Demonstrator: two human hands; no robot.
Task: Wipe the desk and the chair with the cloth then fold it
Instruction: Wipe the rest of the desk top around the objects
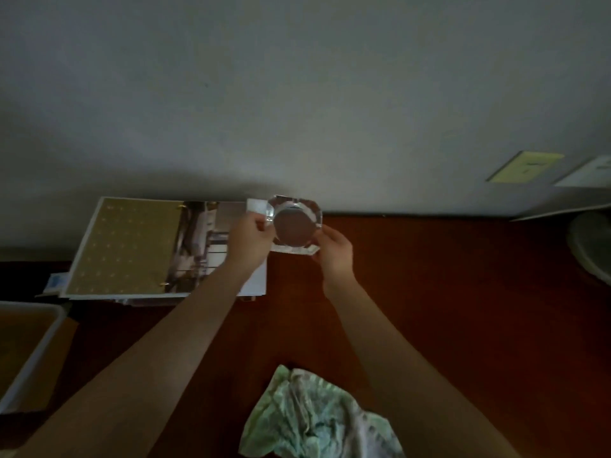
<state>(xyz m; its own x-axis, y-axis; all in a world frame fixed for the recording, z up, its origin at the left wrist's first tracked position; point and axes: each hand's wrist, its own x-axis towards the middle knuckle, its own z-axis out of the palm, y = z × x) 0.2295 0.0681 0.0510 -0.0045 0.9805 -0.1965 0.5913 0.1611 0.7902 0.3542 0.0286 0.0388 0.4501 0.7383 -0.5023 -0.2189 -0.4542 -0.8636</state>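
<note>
Lying on desk (463, 292), cloth (317, 418), apart from left hand (249, 238), right hand (334, 252) (gripping ashtray (292, 226)).

Left hand (248, 235) and right hand (334, 249) grip a clear faceted glass ashtray (293, 226) between their fingertips, over the reddish-brown wooden desk (463, 309). Crumpled pale green cloth (314, 421) lies near the wrists.

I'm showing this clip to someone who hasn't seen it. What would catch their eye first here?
Probably the clear glass ashtray, gripped by the left hand and the right hand at the far side of the red-brown desk, near the wall. Then the crumpled pale green cloth lying untouched at the near edge, and the open binder left of the hands.
</note>
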